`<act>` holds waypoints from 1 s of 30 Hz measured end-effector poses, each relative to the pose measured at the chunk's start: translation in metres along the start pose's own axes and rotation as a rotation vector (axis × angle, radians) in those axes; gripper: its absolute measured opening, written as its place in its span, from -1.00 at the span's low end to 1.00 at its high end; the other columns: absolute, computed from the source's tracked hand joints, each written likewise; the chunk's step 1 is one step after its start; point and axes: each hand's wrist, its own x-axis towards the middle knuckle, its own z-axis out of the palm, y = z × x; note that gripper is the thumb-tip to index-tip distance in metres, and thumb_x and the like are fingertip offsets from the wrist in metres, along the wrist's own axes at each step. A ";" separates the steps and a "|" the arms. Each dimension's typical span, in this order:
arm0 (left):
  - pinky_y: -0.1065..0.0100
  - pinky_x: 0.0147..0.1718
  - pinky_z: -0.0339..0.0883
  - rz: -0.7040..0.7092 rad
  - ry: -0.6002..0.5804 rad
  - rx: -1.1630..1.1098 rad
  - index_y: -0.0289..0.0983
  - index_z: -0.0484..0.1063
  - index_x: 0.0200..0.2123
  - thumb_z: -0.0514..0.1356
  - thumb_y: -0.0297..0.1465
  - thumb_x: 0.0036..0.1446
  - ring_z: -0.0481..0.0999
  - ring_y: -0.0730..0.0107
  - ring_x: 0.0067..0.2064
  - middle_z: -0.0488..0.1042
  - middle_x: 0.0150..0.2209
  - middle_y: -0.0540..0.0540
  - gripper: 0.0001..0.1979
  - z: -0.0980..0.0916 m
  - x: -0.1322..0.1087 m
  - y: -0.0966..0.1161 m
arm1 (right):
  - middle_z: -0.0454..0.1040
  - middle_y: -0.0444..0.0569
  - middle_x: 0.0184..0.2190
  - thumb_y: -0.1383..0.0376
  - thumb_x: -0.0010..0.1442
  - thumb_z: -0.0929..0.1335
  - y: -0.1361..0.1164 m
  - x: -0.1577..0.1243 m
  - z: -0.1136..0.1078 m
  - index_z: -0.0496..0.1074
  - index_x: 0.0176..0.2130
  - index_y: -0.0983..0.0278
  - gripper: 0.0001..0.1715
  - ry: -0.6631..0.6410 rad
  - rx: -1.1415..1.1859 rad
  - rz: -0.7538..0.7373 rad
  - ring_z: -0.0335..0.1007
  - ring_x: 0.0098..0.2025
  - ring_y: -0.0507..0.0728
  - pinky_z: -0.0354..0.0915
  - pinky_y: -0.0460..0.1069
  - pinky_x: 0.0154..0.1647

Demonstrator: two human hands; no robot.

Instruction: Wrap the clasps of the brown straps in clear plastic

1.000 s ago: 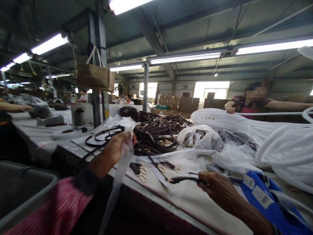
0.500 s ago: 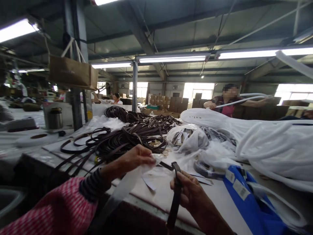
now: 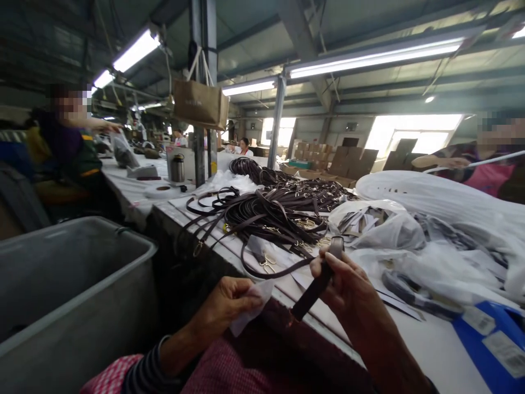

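My right hand (image 3: 346, 287) is closed around a dark brown leather strap (image 3: 315, 287), held up over the near table edge, its end sticking above my fingers. My left hand (image 3: 227, 303) pinches a clear plastic sleeve (image 3: 250, 312) just left of the strap, low near my lap. A big heap of the same brown straps (image 3: 270, 210) with gold clasps lies on the white table (image 3: 430, 345) beyond my hands. One strap loops from the pile toward my right hand.
A grey bin (image 3: 69, 284) stands at my left. Plastic bags (image 3: 381, 227) and white tubing (image 3: 443, 200) cover the table's right side, with a blue bag (image 3: 492, 345) at the near right. People work at left and far right. A steel flask (image 3: 177, 167) stands beside a pillar.
My view has swung left, bringing the grey bin in. Both hands dropped toward my lap; the plastic sleeve is pulled down low and the strap is raised more upright in my right hand.
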 end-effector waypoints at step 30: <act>0.44 -0.54 -0.04 0.144 0.251 -0.059 -0.28 0.25 -0.61 0.60 -0.13 -0.26 0.13 0.58 -0.53 0.23 -0.61 0.11 -0.41 0.019 -0.012 -0.038 | 0.56 -0.07 -0.45 0.23 0.10 0.55 -0.001 0.018 0.045 0.36 -0.25 0.26 -0.64 0.066 0.014 -0.150 0.08 -0.63 -0.12 0.06 -0.27 -0.70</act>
